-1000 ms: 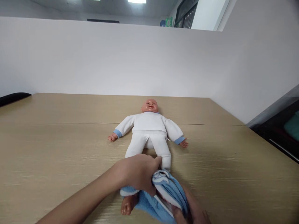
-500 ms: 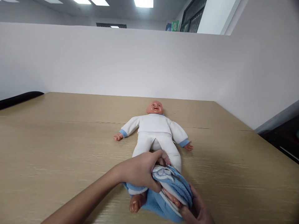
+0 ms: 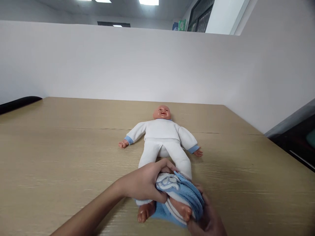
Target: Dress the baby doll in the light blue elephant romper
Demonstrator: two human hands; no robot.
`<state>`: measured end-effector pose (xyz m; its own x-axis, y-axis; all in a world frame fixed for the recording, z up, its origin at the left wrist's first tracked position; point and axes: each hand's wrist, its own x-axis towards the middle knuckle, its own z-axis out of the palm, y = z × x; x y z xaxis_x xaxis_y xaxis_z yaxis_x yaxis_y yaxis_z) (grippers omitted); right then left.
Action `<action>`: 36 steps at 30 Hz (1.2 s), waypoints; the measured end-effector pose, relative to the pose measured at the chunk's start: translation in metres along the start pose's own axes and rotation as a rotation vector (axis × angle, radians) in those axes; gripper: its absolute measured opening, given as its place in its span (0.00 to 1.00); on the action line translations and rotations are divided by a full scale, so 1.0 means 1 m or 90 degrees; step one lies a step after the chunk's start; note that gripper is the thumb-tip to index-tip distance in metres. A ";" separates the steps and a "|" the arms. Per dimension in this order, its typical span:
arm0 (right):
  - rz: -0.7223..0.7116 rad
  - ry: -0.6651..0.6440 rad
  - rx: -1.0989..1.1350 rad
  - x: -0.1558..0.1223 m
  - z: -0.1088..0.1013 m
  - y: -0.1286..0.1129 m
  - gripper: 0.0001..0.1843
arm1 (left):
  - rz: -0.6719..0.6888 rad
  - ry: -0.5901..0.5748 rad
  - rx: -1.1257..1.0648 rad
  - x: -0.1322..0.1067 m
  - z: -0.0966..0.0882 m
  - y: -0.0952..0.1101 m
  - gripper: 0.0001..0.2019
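A baby doll (image 3: 162, 131) in a white top and white leggings lies on its back, its head at the far end and its feet toward me. Bunched blue and white doll pants (image 3: 187, 191) wrap around the lower leg on the right, and that bare foot pokes out of them. Part of the blue cloth stretches over to the other ankle, where the second foot shows. My left hand (image 3: 147, 183) is closed on the bunched pants from the left side. On the right, my right hand (image 3: 206, 214) grips their outer edge, its fingers partly hidden behind the cloth.
The doll lies on a wide wooden table (image 3: 73, 150) with a seam across it. A white partition (image 3: 135, 65) rises behind the far edge. A black curved object (image 3: 19, 104) is at the left, and a dark object (image 3: 297, 141) stands at the right edge.
The pants have been drawn up over the right-side foot, so more of that foot sticks out. Both hands keep hold of the cloth. The view has shifted slightly.
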<state>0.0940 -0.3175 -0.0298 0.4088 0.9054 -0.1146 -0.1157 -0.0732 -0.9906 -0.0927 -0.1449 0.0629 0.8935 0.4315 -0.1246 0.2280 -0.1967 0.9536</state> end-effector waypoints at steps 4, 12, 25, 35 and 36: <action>-0.092 0.006 0.078 0.010 0.002 -0.006 0.33 | 0.006 0.008 -0.050 0.001 0.003 -0.005 0.33; -0.078 -0.191 -0.112 0.039 -0.030 -0.034 0.15 | 0.013 0.035 0.028 0.000 -0.002 0.000 0.12; -0.145 -0.473 -0.371 0.090 -0.057 -0.093 0.26 | 0.034 0.164 0.343 -0.049 -0.018 0.001 0.29; -0.015 -0.477 -0.024 0.134 -0.032 -0.062 0.18 | 0.047 0.136 0.033 -0.041 -0.045 -0.033 0.16; 0.034 -0.443 0.042 0.132 -0.026 -0.057 0.19 | 0.040 0.134 -0.015 -0.039 -0.046 -0.039 0.17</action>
<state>0.1777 -0.2048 0.0096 -0.2707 0.9603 -0.0670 -0.1830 -0.1197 -0.9758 -0.1540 -0.1139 0.0431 0.8050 0.5932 -0.0066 0.1626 -0.2099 0.9641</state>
